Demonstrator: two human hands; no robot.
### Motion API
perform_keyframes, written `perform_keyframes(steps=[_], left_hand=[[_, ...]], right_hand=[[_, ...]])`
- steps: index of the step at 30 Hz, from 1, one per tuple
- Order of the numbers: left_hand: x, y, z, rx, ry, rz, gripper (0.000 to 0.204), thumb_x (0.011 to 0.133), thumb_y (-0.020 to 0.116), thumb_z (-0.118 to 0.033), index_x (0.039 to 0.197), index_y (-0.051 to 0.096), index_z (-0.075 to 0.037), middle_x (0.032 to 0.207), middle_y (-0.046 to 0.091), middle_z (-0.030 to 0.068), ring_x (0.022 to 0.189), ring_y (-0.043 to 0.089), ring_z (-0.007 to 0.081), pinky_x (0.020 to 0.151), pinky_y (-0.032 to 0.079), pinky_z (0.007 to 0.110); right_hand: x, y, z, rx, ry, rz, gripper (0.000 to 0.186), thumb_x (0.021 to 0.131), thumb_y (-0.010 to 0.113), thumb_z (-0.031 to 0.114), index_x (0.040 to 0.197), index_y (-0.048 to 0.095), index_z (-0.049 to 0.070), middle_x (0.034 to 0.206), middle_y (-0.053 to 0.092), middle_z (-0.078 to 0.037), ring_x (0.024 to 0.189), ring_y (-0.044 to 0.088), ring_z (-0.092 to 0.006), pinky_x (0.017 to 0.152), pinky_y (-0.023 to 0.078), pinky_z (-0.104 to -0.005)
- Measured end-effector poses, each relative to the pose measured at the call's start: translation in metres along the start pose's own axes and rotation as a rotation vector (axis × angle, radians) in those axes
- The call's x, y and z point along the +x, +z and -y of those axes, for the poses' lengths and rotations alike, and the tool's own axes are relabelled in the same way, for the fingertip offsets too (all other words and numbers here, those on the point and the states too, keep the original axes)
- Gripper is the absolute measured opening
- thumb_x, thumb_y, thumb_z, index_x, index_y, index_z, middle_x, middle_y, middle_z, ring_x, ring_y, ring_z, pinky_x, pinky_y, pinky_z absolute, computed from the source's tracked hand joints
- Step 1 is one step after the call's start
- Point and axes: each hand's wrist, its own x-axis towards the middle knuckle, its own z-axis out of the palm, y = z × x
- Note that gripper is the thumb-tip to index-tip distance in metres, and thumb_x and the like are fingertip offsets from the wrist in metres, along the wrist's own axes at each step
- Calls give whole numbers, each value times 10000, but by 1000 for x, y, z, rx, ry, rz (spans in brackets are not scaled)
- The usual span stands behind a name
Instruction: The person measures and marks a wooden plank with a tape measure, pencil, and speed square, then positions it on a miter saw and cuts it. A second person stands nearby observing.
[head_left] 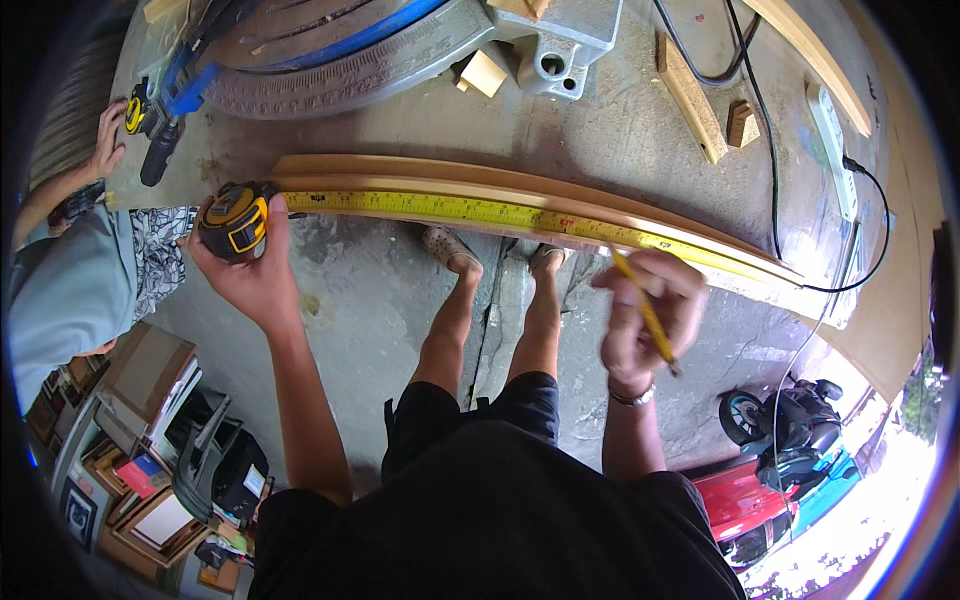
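My left hand [252, 278] is closed round a yellow and black tape measure [237, 222] at the left end of a long wooden moulding strip [480, 180]. From its case the yellow tape blade [440, 207] runs out to the right along the strip's near side. Between the fingers of my right hand [650, 315] is a yellow pencil [646, 312], its upper end close to the blade right of the middle. The strip lies along the near edge of the worktable. Part of my right hand is smeared by motion.
A mitre saw base [350, 80] stands at the far side of the table [600, 130]. Wood offcuts [690, 100], a white power strip [832, 150] and black cables lie at the right. Another person's hand [108, 140] rests by a second tape measure at the far left.
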Motion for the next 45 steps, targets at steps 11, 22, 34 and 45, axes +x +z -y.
perform_keyframes(steps=[11,22,34,45], left_hand=[[13,12,-22,-14,-117,-5,607,739,834,-5,1208,458,80,1118,589,164,969,629,168,854,568,287],[18,15,-26,9,-90,29,607,734,828,13,1197,445,94,1110,589,178,965,633,170,839,581,279],[20,12,-20,42,-80,57,588,734,831,5,1167,447,104,1106,582,186,967,629,180,824,597,299],[21,12,-20,34,-69,75,574,745,821,6,1163,440,103,1121,572,197,984,627,189,841,600,304]], right_hand=[[29,30,-25,68,-56,86,133,847,491,-44,947,578,-50,759,647,-143,645,627,-159,633,495,-257],[28,35,-25,-26,-100,5,154,658,512,-59,741,640,-36,642,592,-60,557,476,-99,555,370,-221],[32,38,-20,-92,-47,26,163,651,516,-27,721,663,-33,599,573,-60,516,482,-114,536,378,-232],[32,39,-22,-105,-56,32,165,651,512,-34,712,665,-45,627,605,-66,528,501,-122,533,390,-241]])
